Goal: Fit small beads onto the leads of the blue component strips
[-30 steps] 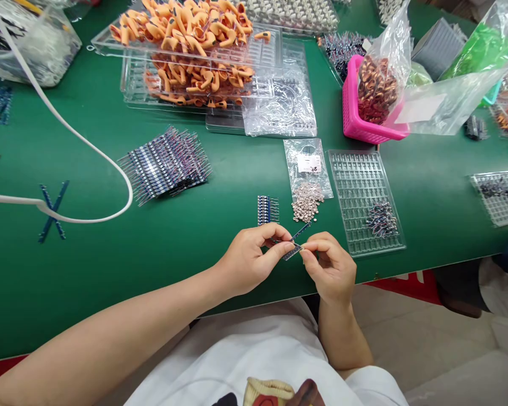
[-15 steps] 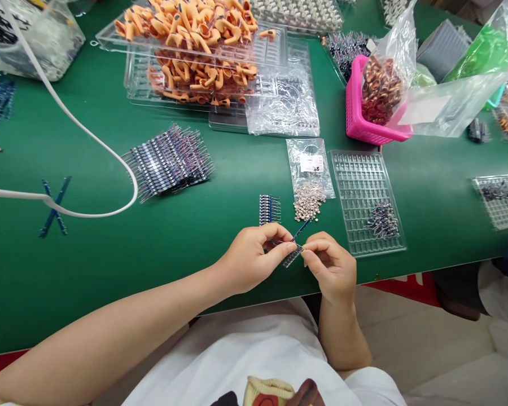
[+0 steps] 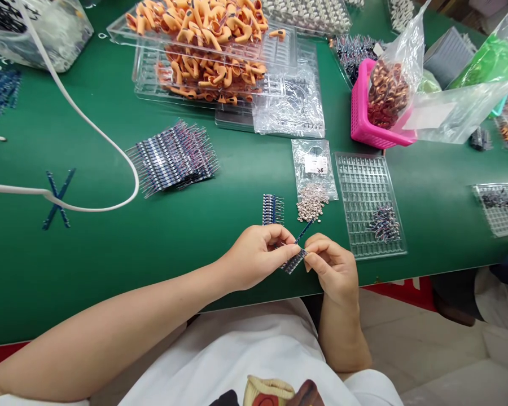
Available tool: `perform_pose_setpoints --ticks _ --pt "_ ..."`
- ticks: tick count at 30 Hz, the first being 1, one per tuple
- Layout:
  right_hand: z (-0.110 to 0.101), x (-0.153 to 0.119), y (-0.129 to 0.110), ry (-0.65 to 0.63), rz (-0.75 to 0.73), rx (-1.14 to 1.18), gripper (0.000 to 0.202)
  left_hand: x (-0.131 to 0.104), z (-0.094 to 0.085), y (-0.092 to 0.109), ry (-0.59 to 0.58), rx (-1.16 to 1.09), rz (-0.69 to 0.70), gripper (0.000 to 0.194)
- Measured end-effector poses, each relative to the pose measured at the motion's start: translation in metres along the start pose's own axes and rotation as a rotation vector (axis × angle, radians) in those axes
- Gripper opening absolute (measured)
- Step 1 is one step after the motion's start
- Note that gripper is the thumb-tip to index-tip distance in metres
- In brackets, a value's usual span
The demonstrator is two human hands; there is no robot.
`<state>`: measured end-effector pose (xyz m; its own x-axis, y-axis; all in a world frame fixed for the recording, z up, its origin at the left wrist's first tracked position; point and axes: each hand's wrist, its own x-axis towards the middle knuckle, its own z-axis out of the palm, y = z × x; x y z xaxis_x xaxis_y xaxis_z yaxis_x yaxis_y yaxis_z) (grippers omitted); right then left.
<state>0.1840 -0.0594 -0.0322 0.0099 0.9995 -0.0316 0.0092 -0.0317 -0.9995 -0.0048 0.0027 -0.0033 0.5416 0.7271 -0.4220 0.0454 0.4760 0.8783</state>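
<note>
Two hands meet near the table's front edge, the left hand (image 3: 258, 256) pinching a narrow dark strip of small parts (image 3: 294, 261) between thumb and fingers, the right hand (image 3: 332, 268) closed at its right end. Slanting, the strip's long axis runs from lower left, toward the wearer, up to the right fingertips. Past them, a blue strip (image 3: 304, 231) points up and right toward the small round pieces (image 3: 311, 204) on the green table (image 3: 173, 231).
</note>
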Motion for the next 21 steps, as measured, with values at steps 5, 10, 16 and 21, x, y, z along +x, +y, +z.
perform_pose_setpoints --ticks 5,10,16,21 --pt "0.0018 0.0005 0.0006 0.012 -0.034 0.036 0.005 0.0008 0.0009 -0.0013 -0.004 -0.085 -0.027 0.020" --pt "0.0031 0.0006 -0.0012 0.021 -0.016 0.043 0.006 0.0004 0.0015 -0.0022 -0.010 -0.121 -0.020 0.019" --pt "0.0036 0.0003 -0.0024 0.029 0.008 0.031 0.009 0.0001 0.0014 -0.0014 -0.005 -0.132 -0.012 0.018" --pt "0.0039 0.0004 -0.0031 0.011 0.007 0.070 0.006 0.0003 0.0024 -0.0007 -0.015 -0.176 -0.021 0.019"
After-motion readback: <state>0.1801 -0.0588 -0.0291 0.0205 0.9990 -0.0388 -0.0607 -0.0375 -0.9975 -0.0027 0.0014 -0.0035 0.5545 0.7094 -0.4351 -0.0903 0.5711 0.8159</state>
